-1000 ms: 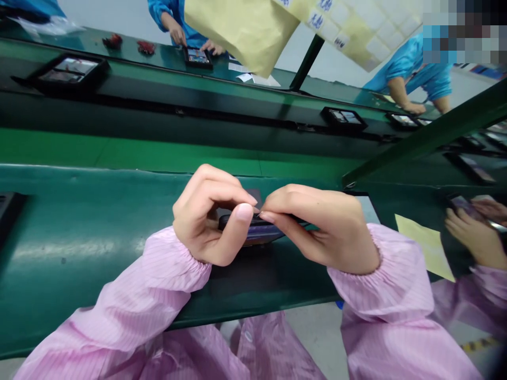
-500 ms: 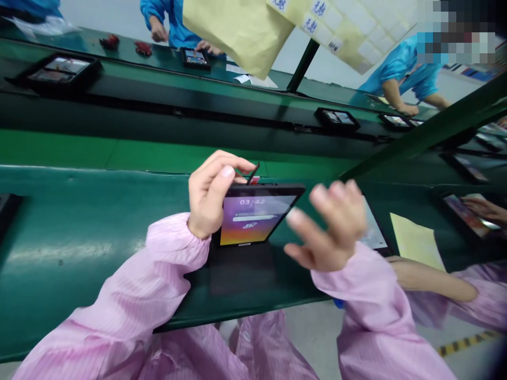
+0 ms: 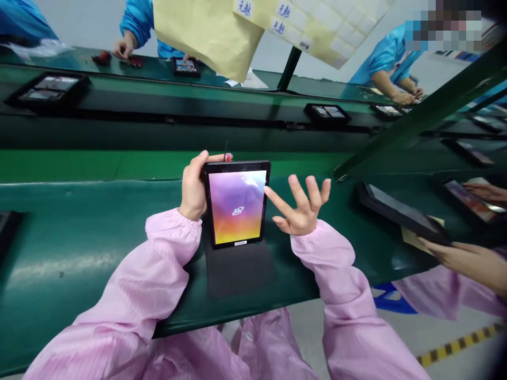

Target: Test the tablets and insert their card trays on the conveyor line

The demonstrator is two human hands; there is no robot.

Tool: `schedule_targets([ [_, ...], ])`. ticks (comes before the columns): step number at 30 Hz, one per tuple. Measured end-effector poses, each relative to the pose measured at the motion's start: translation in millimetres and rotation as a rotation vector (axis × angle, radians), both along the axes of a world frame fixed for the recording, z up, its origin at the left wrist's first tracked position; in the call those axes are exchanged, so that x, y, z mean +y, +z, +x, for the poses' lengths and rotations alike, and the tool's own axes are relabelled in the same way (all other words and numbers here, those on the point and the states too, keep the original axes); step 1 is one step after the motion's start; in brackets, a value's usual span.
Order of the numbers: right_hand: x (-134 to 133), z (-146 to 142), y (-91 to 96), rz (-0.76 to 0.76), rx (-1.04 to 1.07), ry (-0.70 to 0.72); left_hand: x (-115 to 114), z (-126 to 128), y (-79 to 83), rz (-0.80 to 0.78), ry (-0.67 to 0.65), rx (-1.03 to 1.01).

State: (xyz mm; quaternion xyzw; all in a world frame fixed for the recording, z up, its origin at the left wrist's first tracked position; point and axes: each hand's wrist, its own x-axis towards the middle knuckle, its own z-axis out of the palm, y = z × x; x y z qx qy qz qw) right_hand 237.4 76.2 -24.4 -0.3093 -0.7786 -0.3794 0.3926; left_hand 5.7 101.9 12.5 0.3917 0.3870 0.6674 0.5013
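A black-framed tablet stands tilted back, its lit screen showing a purple-to-yellow picture with a white logo. My left hand grips its left edge, with some fingers hidden behind it. A thin dark piece and a small red-and-white tab stick up above the top edge. To the right, my right hand has its fingers spread; the index fingertip is at the screen's right edge, and I cannot tell if it touches. Below the tablet a dark flat cover lies on the green bench.
At right, a co-worker's hand holds another tablet over yellow paper. A green post slants across the right side. Beyond the bench, several devices in black trays sit along a line, with people in blue behind. Yellow sheets hang overhead.
The tablet has turned to face me more squarely, and its time and search bar have gone from the screen. My right hand has come left to its edge. The co-worker's tablet is lifted.
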Motion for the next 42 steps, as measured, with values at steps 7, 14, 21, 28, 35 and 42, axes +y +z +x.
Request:
schedule_targets([
  [7,-6.6,-11.5,0.8,-0.115,0.15,0.018,2.2,-0.7,1.3,0.171,0.072,0.147],
  [14,-11.5,-17.8,56.2,-0.374,0.299,0.202,-21.4,-4.1,23.2,0.426,0.084,0.397],
  [21,-22.4,-37.1,98.1,-0.644,0.234,0.427,-35.6,0.8,30.1,0.637,0.17,0.42],
  [28,-20.3,-58.1,126.0,-0.851,0.103,0.506,-40.8,5.3,26.5,0.724,0.213,0.305],
  [35,-13.4,-63.5,130.5,-0.893,0.054,0.565,-39.1,3.8,23.1,0.768,0.233,0.312],
  [42,-11.1,-62.4,128.5,-0.887,0.045,0.61,-41.4,6.4,23.7,0.699,0.273,0.338],
])
